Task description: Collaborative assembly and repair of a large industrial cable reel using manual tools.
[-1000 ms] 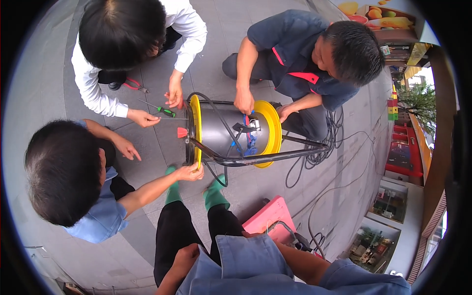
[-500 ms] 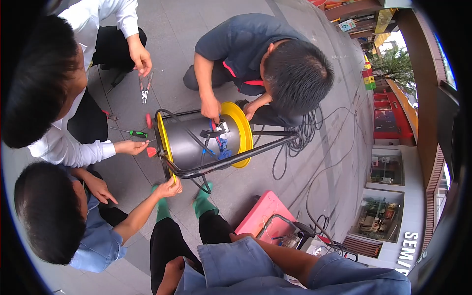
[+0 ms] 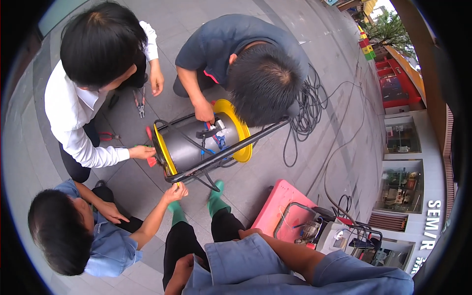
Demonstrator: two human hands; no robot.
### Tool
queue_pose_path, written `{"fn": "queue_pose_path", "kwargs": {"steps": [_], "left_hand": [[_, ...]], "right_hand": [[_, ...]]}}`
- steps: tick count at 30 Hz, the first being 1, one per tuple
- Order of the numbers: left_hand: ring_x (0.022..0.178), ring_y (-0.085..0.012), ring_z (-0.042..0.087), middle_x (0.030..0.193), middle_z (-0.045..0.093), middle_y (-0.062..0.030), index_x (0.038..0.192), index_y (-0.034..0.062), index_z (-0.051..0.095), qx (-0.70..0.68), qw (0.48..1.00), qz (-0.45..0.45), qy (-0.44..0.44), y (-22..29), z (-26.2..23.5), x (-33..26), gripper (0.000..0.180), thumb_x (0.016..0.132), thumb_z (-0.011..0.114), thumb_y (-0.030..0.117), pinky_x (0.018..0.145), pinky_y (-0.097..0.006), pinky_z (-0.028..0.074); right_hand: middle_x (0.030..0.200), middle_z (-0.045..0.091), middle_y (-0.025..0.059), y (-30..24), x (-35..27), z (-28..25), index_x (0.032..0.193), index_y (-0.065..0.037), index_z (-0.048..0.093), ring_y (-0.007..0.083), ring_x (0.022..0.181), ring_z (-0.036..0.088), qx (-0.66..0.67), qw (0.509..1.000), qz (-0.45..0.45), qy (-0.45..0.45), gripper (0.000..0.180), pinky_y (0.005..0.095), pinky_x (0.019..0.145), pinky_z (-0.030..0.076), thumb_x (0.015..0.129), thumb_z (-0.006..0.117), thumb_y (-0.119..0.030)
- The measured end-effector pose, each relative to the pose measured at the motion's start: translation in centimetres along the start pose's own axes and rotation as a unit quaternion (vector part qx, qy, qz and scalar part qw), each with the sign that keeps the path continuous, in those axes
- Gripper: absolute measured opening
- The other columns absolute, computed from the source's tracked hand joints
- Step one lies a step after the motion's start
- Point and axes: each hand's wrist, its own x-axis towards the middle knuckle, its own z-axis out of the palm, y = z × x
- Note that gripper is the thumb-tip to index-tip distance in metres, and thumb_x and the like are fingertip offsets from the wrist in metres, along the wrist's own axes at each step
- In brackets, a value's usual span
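Fingers of the wearer's left hand (image 3: 181, 269) are low by the dark trousers (image 3: 188, 241), partly covered by the blue garment (image 3: 246, 258); whether spread or pressed together, cannot tell. Right hand (image 3: 250, 233) lies at the other thigh, garment edge across it; finger state likewise cannot tell. No grip on any tool visible at either.

Cable reel (image 3: 177, 143): on the paving, ahead of both sets of fingers and well apart from them, beyond the green boots (image 3: 216, 197). Grey drum, yellow flange (image 3: 166, 156) at its left end, second yellow flange (image 3: 242, 152) at its right, black tubular frame (image 3: 231, 154) along the near side.

Co-workers' fingers: blue-sleeved person's hand (image 3: 176, 192) touches the near lower edge of the left flange or frame; exact contact unclear. White-sleeved person's hand (image 3: 141, 152) is at the left flange, fingertips drawn together; object pinched, if any, too small to tell. That person's other hand (image 3: 156, 82) hangs loose, pliers (image 3: 141, 107) on the ground just below its fingers. Dark-shirted person's hand (image 3: 204, 112) reaches down to the drum, blue wires (image 3: 220, 142) just beside its fingers.

Right of the wearer's right fingers: pink platform (image 3: 280, 196). Farther ahead: coiled black cable (image 3: 310, 105).
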Motion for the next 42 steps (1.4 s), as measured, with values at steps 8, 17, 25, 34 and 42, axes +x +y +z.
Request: {"fn": "queue_pose_path", "kwargs": {"steps": [8, 17, 25, 34, 42], "left_hand": [[0.071, -0.0128, 0.061, 0.077, 0.063, -0.0061, 0.087, 0.0007, 0.059, -0.043, 0.998, -0.034, -0.033, 0.3, 0.2, 0.1, 0.012, 0.075, 0.062, 0.000, 0.066, -0.026, 0.050], [0.069, -0.0107, 0.058, 0.075, 0.062, -0.0052, 0.085, 0.0003, 0.060, -0.048, 0.998, -0.047, -0.015, 0.0, -0.1, -0.3, 0.013, 0.073, 0.064, 0.002, 0.064, -0.025, 0.048], [0.068, -0.0100, 0.058, 0.073, 0.063, -0.0049, 0.084, 0.0012, 0.060, 0.014, 1.000, 0.021, -0.016, -0.5, 0.2, 0.3, 0.011, 0.074, 0.062, 0.004, 0.064, -0.025, 0.047], [0.067, -0.0075, 0.058, 0.073, 0.062, -0.0031, 0.088, 0.0027, 0.060, -0.049, 0.997, 0.037, -0.040, -3.9, 3.9, 4.3, 0.010, 0.078, 0.058, 0.001, 0.059, -0.022, 0.046], [0.063, -0.0067, 0.057, 0.072, 0.062, -0.0028, 0.086, 0.0019, 0.058, -0.023, 0.999, -0.007, 0.036, -2.4, 11.4, 7.1, 0.007, 0.080, 0.057, -0.001, 0.057, -0.021, 0.046]], "right_hand": [[0.105, 0.060, 0.0200, -1.0, -2.4, -1.7, 0.123, -0.003, 0.041, 0.0313, 0.102, 0.058, -0.038, 0.999, -0.021, 0.025, 0.074, 0.0415, 0.080, 0.047, 0.082, 0.036, -0.065], [0.102, 0.061, 0.0194, -1.6, -2.1, -1.1, 0.122, -0.003, 0.041, 0.0308, 0.100, 0.059, -0.046, 0.998, -0.010, 0.028, 0.075, 0.0416, 0.078, 0.047, 0.082, 0.036, -0.066], [0.111, 0.058, 0.0173, -1.6, -2.7, -1.0, 0.122, -0.006, 0.044, 0.0284, 0.108, 0.055, -0.029, 0.999, -0.001, 0.016, 0.068, 0.0409, 0.083, 0.046, 0.082, 0.041, -0.062], [0.102, 0.061, 0.0172, 5.1, -1.6, -0.1, 0.127, -0.012, 0.041, 0.0324, 0.097, 0.059, 0.024, 0.992, -0.032, 0.123, 0.063, 0.0442, 0.078, 0.047, 0.083, 0.045, -0.057], [0.108, 0.059, 0.0176, 12.7, 1.4, 0.5, 0.126, -0.013, 0.044, 0.0324, 0.103, 0.055, 0.090, 0.978, -0.132, 0.132, 0.056, 0.0431, 0.083, 0.045, 0.085, 0.046, -0.051]]}}
